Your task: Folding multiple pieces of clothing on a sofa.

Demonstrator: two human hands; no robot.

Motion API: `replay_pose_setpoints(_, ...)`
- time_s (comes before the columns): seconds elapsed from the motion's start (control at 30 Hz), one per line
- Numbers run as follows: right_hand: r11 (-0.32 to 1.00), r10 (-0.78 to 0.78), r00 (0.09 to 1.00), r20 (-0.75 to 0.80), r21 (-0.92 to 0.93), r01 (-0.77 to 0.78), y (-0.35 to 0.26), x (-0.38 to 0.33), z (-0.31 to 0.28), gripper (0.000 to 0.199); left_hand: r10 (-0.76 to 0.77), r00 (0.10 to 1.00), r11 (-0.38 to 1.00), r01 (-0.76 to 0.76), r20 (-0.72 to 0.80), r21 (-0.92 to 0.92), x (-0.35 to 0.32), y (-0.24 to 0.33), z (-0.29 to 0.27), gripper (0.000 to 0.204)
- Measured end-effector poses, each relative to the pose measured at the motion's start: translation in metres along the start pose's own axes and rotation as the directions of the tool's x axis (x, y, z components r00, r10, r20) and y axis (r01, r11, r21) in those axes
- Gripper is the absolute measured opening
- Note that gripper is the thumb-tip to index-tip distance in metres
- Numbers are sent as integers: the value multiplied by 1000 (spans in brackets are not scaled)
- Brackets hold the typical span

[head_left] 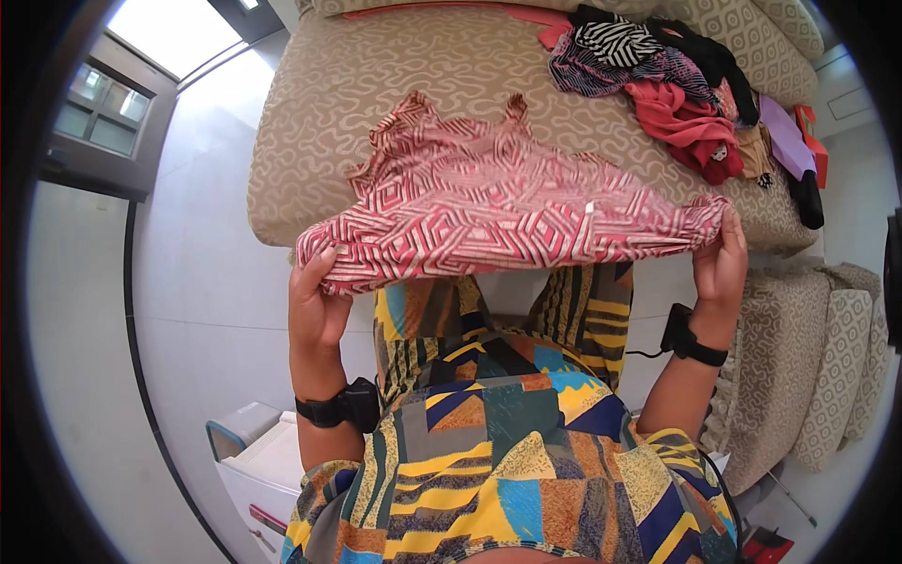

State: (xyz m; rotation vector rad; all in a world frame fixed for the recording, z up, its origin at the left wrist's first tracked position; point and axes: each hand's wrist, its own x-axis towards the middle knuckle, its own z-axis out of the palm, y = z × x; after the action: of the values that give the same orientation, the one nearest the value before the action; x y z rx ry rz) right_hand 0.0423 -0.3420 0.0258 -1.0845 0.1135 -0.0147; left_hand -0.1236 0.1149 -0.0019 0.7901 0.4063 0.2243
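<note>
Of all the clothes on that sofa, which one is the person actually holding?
The red-and-white geometric-patterned garment, stretched between the left hand and right hand at the sofa's front edge. The other clothes lie untouched in a heap at the far right.

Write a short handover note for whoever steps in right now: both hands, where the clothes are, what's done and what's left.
Left hand grips the near left edge of the red-and-white geometric-patterned garment; right hand grips its near right edge.
The garment lies spread on the beige patterned cushion, near edge lifted.
Pile of mixed clothes sits at the cushion's far right, unfolded.
Done: garment spread flat. Left: no fold shows yet; the pile is untouched.
</note>
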Motion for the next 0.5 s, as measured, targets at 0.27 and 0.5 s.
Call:
replay_pose_setpoints(0.27, 866, 279, 958, 61, -446, -224, 57, -17, -24, 13, -111, 987, 989, 122, -118, 89, -7, -18, -23, 34)
replay_pose_setpoints(0.5, 458, 91, 995, 43, -889, -4, 57, -58, 10, 73, -145, 977, 964, 176, -156, 201, -19, -22, -48, 39)
